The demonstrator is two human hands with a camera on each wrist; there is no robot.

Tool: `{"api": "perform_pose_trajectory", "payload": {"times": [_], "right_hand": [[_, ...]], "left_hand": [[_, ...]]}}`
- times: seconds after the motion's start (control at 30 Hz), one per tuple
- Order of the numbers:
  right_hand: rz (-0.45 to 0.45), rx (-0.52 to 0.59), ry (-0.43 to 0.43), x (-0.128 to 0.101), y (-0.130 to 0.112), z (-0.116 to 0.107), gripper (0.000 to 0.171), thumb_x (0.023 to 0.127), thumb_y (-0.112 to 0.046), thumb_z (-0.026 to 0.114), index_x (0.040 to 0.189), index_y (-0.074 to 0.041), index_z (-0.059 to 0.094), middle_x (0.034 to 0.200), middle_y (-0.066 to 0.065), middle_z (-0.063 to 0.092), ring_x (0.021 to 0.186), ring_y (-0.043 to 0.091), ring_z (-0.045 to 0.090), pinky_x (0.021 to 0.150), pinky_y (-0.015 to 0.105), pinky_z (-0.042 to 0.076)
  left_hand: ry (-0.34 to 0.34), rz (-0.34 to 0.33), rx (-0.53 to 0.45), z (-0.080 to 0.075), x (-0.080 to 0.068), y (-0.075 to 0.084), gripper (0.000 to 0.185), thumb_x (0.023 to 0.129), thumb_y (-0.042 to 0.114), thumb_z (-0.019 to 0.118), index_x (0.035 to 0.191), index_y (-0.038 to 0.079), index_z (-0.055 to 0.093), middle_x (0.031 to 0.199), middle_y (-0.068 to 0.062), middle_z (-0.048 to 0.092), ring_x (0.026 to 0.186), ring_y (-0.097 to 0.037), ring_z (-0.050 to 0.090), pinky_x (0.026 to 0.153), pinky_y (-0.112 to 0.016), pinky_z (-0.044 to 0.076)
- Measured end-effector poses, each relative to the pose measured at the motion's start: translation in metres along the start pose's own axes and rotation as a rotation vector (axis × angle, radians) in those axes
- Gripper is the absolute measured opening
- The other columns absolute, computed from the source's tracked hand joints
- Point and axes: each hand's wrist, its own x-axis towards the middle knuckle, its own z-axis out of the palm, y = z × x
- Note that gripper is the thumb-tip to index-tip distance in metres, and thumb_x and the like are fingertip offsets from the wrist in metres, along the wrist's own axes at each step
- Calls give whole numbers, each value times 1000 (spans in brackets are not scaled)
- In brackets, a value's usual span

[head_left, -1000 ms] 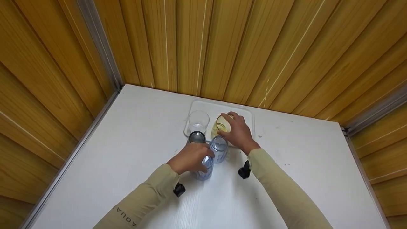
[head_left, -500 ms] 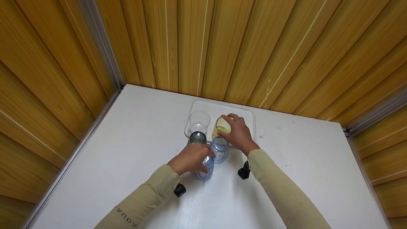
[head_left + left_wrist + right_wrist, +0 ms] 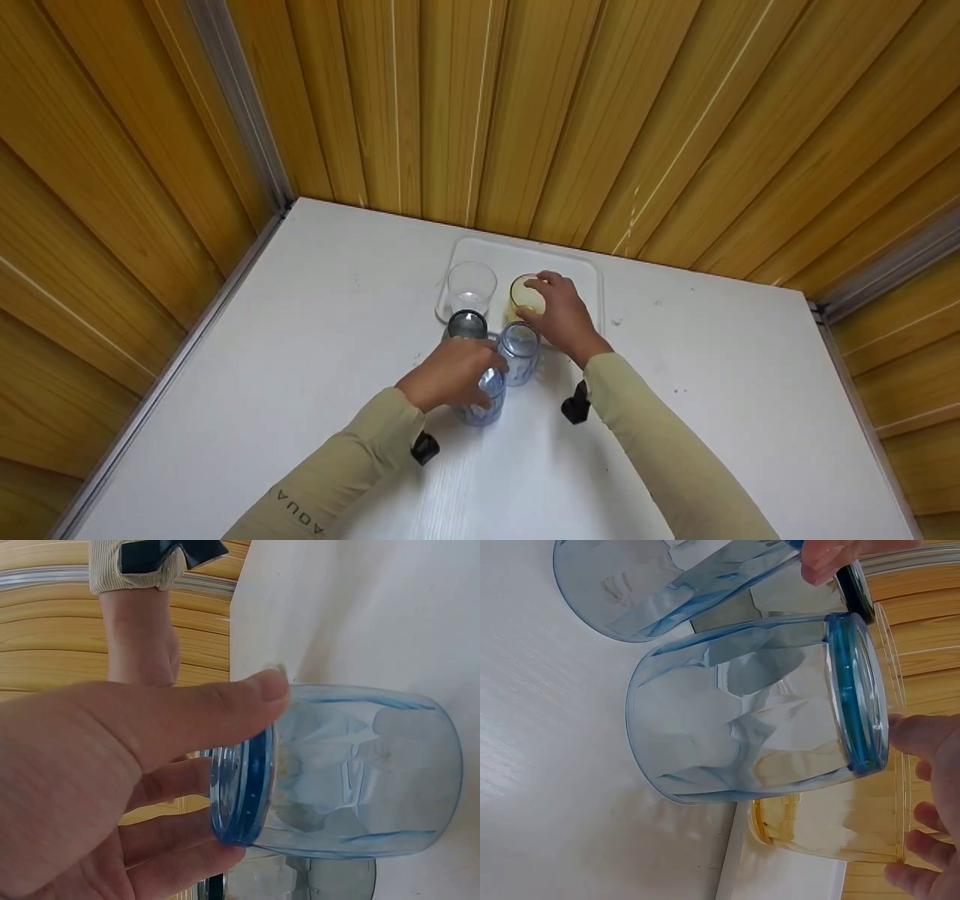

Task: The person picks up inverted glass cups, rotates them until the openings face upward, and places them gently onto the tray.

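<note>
In the head view, gripped the near blue glass (image 3: 482,415) under the left hand (image 3: 446,371), and pinched the yellow glass (image 3: 519,296) at its rim, ahead of the right hand (image 3: 564,315). Saw the second blue glass (image 3: 519,352) between the hands, the grey glass (image 3: 466,324) just beyond the left knuckles and the clear glass (image 3: 471,283) farther on, on the white tray (image 3: 510,259). Found open white tabletop (image 3: 337,322) outward of either hand and the wood-panelled wall (image 3: 562,135) beyond the tray. Angled the forearms (image 3: 660,435) inward.

In the left wrist view, clasped the near blue glass between thumb and fingers at the rim.

In the right wrist view, spanned the yellow glass's rim with thumb and fingers, beside the second blue glass.
</note>
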Motion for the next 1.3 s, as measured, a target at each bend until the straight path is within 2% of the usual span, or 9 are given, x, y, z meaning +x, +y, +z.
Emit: {"api": "perform_pose_trajectory", "payload": {"times": [0.33, 0.6, 0.8, 1.13, 1.3], "right_hand": [[30, 32, -27, -1, -1, -3, 54, 85, -36, 73, 130, -10, 57, 148, 14, 40, 139, 35, 36, 114, 48, 34], [50, 40, -12, -6, 2, -7, 55, 86, -40, 71, 131, -12, 56, 150, 11, 38, 141, 32, 33, 115, 47, 32], [48, 29, -5, -10, 2, -12, 55, 87, -41, 69, 133, -14, 55, 149, 9, 39, 141, 31, 33, 115, 47, 34], [36, 20, -18, -20, -5, -19, 50, 88, -42, 68, 130, -18, 57, 137, 6, 48, 131, 27, 44, 111, 45, 40], [17, 55, -66, -25, -11, -21, 46, 87, -37, 70, 129, -20, 59, 131, 4, 52, 126, 25, 49, 109, 44, 42]], "left_hand": [[-18, -25, -39, 0, 0, 1, 50, 63, 25, 91, 109, 17, 74, 111, 0, 70, 101, -17, 66, 91, -36, 54], [-6, -2, -25, 0, 0, 1, 50, 63, 24, 91, 109, 16, 74, 110, -1, 70, 100, -18, 67, 89, -36, 54], [-32, -42, -61, -1, 0, 3, 50, 64, 21, 90, 111, 16, 73, 113, -2, 69, 102, -18, 66, 92, -36, 54], [-53, -43, -63, -2, 2, 5, 52, 63, 20, 91, 112, 15, 73, 114, -3, 69, 102, -18, 66, 92, -35, 54], [-72, -54, -52, -3, 0, 6, 52, 64, 20, 90, 113, 15, 72, 113, -2, 70, 102, -17, 66, 91, -35, 54]]}}
